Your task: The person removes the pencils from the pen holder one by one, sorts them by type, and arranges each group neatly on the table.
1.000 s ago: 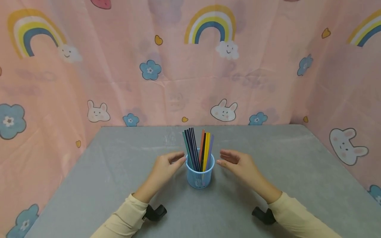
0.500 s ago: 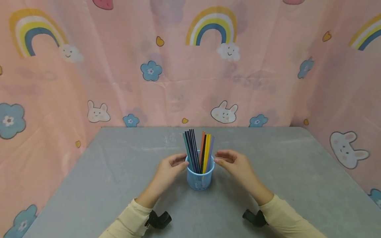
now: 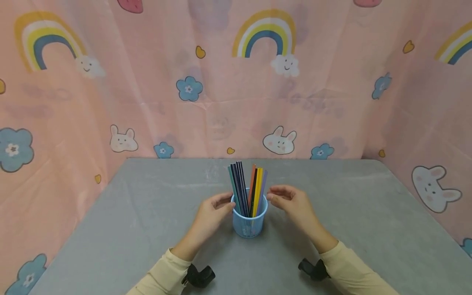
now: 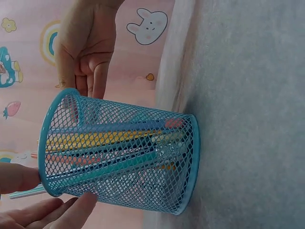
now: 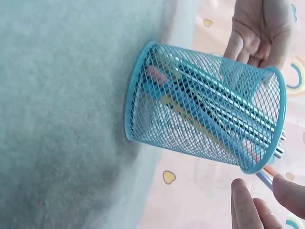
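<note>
A light blue mesh pencil cup (image 3: 248, 228) stands upright on the grey table. Dark striped pencils (image 3: 240, 186) lean to its left, beside a teal one. Orange, black, yellow (image 3: 257, 188) and purple ones lean to its right. My left hand (image 3: 208, 216) touches the cup's left side: in the left wrist view the thumb (image 4: 19, 179) meets the rim and a fingertip lies against the mesh. Just off the right side of the rim is my right hand (image 3: 295, 208), fingers loosely bent. A small gap shows between its fingers (image 5: 245, 205) and the cup in the right wrist view.
Grey cloth covers the table (image 3: 147, 196). Behind it and along both sides hangs a pink curtain (image 3: 228, 90) with rainbows, rabbits and flowers. Black wrist devices (image 3: 200, 277) sit below both hands, at the cream sleeves (image 3: 160, 272).
Both hands have moved inward toward the pencil cup. The left hand has come against its rim, and the right hand has drawn closer. The cup has stayed in place on the table.
</note>
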Tool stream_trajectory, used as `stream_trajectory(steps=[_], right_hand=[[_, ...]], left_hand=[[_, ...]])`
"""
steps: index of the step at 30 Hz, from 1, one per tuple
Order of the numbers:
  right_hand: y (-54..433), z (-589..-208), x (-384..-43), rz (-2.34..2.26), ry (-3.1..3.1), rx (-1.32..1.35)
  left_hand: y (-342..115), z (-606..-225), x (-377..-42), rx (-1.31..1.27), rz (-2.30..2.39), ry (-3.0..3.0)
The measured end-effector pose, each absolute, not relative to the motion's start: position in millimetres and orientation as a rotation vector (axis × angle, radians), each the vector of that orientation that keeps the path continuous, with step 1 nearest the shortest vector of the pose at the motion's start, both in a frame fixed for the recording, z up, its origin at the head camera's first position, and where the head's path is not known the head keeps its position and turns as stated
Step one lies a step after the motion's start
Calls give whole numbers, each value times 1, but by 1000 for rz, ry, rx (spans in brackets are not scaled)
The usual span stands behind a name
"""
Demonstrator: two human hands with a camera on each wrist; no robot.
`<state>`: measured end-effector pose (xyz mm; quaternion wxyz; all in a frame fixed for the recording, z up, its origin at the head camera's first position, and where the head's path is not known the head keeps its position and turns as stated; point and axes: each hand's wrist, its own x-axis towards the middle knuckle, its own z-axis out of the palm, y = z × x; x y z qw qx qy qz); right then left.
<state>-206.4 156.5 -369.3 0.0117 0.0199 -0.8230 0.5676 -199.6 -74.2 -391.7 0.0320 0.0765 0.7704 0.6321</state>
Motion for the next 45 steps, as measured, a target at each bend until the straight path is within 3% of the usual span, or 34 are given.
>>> stream_trajectory(steps=[45], right_hand=[[144, -365, -230, 1983, -2384, 72]], left_hand=[[-72, -388, -198, 212, 1900, 2367]])
